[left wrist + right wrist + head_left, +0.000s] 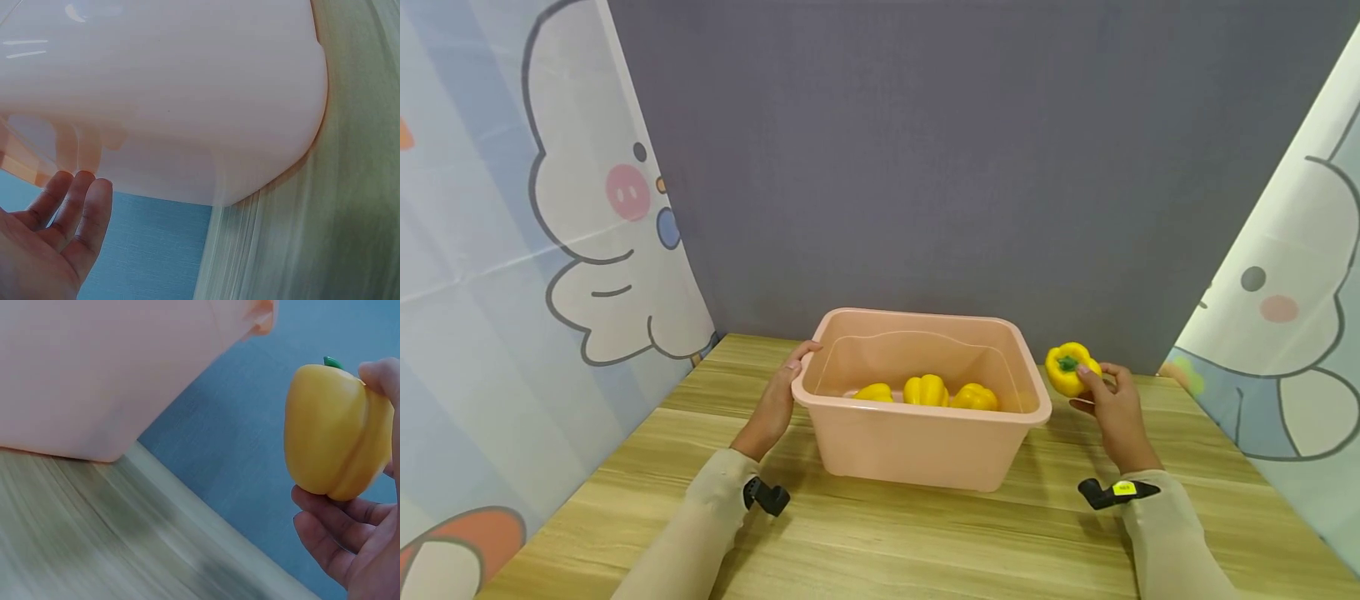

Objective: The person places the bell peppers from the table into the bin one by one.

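Observation:
A pink plastic bin [917,446] stands on the wooden table, with several yellow bell peppers [927,390] partly visible inside it. My left hand [775,404] is at the bin's left rim. In the left wrist view three of its fingers [90,212] extend nearly straight to the bin's outer wall; the thumb is out of that view. Right of the bin, my right hand [1116,408] holds another yellow bell pepper [1063,371] above the table, its green stem facing the head camera. The right wrist view shows the thumb on the pepper [328,431] near the top and fingers below.
The wooden table [865,542] extends in front of the bin. A dark grey panel [925,167] rises behind it. Cartoon-printed cloths hang at the left [490,250] and right [1285,350]. Each wrist carries a black strap-on camera mount [767,497].

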The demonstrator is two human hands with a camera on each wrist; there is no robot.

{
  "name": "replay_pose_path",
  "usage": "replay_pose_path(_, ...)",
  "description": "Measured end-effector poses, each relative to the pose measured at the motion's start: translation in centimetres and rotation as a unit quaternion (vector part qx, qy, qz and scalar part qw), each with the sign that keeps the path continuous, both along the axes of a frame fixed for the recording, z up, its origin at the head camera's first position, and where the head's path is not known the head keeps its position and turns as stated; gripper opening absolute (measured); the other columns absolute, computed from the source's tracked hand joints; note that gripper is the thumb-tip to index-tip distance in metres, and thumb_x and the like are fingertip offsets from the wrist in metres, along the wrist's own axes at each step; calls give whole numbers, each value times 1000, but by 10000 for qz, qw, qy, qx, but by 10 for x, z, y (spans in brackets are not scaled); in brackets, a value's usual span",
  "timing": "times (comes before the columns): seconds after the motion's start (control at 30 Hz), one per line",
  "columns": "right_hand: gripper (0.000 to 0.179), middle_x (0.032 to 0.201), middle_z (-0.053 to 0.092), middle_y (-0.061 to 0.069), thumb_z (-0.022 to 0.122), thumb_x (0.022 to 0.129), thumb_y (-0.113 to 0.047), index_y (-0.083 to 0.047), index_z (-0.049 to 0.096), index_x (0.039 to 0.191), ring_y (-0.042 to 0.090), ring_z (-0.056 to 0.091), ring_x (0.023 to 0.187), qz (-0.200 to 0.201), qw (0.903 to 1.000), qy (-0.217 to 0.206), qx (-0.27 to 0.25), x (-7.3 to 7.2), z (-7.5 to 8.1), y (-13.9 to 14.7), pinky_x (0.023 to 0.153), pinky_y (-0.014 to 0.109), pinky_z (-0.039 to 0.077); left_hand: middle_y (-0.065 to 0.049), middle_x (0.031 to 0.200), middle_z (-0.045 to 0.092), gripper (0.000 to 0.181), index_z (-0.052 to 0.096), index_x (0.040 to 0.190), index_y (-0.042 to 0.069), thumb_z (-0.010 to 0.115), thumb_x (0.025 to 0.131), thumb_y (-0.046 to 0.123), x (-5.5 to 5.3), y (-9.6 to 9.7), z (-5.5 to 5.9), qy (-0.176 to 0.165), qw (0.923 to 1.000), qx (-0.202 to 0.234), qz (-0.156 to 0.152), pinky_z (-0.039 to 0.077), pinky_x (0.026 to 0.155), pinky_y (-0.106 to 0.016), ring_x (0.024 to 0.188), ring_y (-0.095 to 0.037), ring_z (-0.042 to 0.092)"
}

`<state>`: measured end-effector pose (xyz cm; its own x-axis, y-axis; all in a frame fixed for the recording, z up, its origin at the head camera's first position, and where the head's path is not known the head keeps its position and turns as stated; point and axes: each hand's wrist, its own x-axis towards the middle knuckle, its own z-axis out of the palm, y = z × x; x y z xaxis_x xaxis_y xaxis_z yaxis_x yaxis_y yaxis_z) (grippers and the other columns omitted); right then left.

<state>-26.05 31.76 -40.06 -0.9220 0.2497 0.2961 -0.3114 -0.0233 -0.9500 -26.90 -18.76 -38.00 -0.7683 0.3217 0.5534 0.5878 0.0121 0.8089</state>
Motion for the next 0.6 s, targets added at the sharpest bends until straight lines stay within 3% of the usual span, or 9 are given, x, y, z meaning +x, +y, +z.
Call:
replay_pose_path(0.23,30,90,65,-5,62,101,-26,-17,38,117,9,70,78,41,9999,51,134,1,3,-1,71,25,57,-19,149,37,56,37,145,0,20,108,39,0,-1,0,-7,10000,-50,64,39,98,-26,130,-35,39)
replay_pose_path(0.6,31,93,65,-5,62,101,-28,-17,38,117,8,69,76,107,9995,109,264,3,10,-5,69,23,56,-18,148,38,55,37,145,1,20,108,37,1,-1,1,-16,9999,-93,95,40,97,-27,129,-37,40)
